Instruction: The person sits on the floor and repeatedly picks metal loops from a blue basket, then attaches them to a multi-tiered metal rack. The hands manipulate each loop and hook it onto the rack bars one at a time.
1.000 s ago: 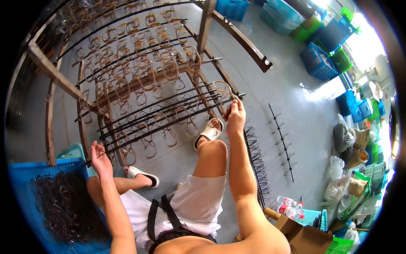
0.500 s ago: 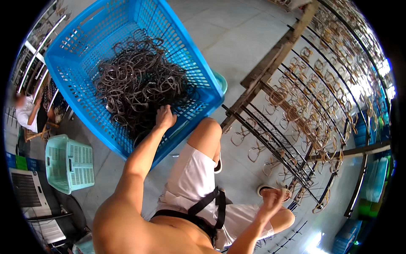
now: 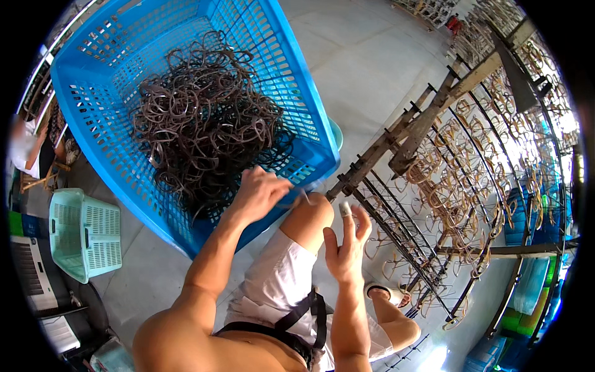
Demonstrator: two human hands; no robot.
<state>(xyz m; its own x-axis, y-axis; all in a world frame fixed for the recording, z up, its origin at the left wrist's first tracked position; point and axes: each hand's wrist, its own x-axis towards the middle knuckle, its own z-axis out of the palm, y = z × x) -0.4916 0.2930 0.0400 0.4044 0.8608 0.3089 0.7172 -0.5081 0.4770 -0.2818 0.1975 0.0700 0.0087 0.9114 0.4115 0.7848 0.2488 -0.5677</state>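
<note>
A large blue plastic basket (image 3: 297, 68) tilts in front of me, holding a tangled heap of dark, thin, looped eyeglass frames (image 3: 198, 118). Over its near rim, my left hand (image 3: 255, 193) has its fingers pinched together on what looks like one eyeglass frame (image 3: 304, 195), smeared by motion at the fingertips. To the right of my knee, my right hand (image 3: 348, 248) is raised with fingers apart and nothing in it. A pale wrap (image 3: 345, 209) covers one of its fingertips.
On the right stands a rack (image 3: 427, 118) of wood and dark rods, hung with many amber frames (image 3: 458, 217). A pale green basket (image 3: 102, 235) is on the floor at left. A seated person (image 3: 28, 152) is at the far left. Blue tubs (image 3: 520, 217) stand beyond the rack.
My left hand has come up out of the heap toward the basket's near right rim. My right hand has risen from beside the right knee toward the left hand. The view has shifted slightly.
</note>
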